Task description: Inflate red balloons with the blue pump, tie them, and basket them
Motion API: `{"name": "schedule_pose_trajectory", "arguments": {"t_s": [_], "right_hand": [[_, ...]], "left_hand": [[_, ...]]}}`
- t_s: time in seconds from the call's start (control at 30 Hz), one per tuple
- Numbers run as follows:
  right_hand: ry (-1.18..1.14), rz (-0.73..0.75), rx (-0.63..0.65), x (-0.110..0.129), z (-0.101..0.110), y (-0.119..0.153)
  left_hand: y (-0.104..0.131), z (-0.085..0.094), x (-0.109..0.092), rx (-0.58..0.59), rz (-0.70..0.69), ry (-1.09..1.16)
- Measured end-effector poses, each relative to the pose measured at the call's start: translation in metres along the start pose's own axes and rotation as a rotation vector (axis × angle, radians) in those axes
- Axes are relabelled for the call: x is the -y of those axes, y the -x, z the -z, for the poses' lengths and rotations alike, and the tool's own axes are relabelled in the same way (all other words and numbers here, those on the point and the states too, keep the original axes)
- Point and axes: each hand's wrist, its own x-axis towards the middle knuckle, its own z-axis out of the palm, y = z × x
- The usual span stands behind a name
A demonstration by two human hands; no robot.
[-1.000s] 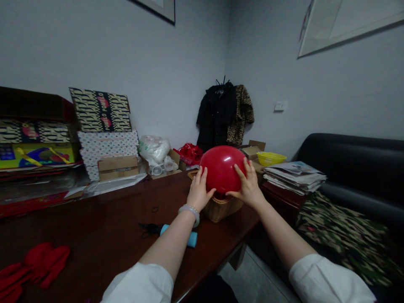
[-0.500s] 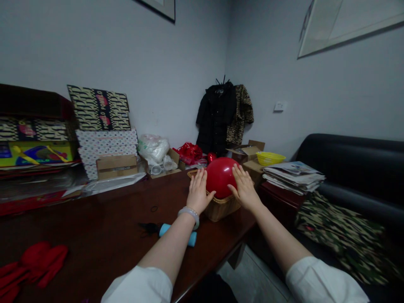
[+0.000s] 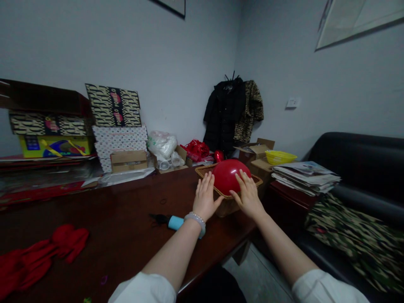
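Note:
A shiny red balloon [image 3: 227, 179] sits in a woven basket [image 3: 259, 182] at the table's right end, its lower part hidden inside. My left hand [image 3: 205, 195] lies against the balloon's near left side, fingers stretched out. On the near right side, my right hand [image 3: 248, 195] rests with its fingers spread on the balloon. Both thumbs point inward over the near rim of the basket. A light blue cylinder with a black end [image 3: 175, 223] lies on the table, partly behind my left wrist.
Crumpled red cloth [image 3: 67, 242] lies on the dark wooden table [image 3: 126, 235] at left. Boxes [image 3: 120, 141] and plastic bags [image 3: 162, 145] line the back. To the right are a yellow basket [image 3: 280, 158], stacked papers [image 3: 304, 176] and a black sofa [image 3: 362, 164].
The balloon sits lower in the basket and looks flatter, with more of the basket rim showing. Both hands remain against it. The whole view has shifted, so things appear farther right.

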Motion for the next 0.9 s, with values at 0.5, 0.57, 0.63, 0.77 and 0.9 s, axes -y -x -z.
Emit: {"name": "schedule_pose_trajectory", "arguments": {"t_s": [0.5, 0.57, 0.63, 0.77, 0.9], "right_hand": [[-0.326, 0.169, -0.007, 0.155, -0.032, 0.011], [-0.38, 0.176, 0.012, 0.181, -0.044, 0.014], [-0.443, 0.17, 0.027, 0.209, -0.056, 0.018], [-0.568, 0.125, 0.075, 0.267, -0.078, 0.028], [-0.692, 0.113, 0.195, 0.32, -0.095, 0.04]], "left_hand": [[0.086, 0.087, 0.022, -0.066, 0.142, -0.106], [0.101, 0.103, 0.033, -0.073, 0.176, -0.146], [0.119, 0.12, 0.045, -0.065, 0.219, -0.187], [0.16, 0.153, 0.072, -0.022, 0.29, -0.265], [0.203, 0.186, 0.097, -0.007, 0.363, -0.349]]}}
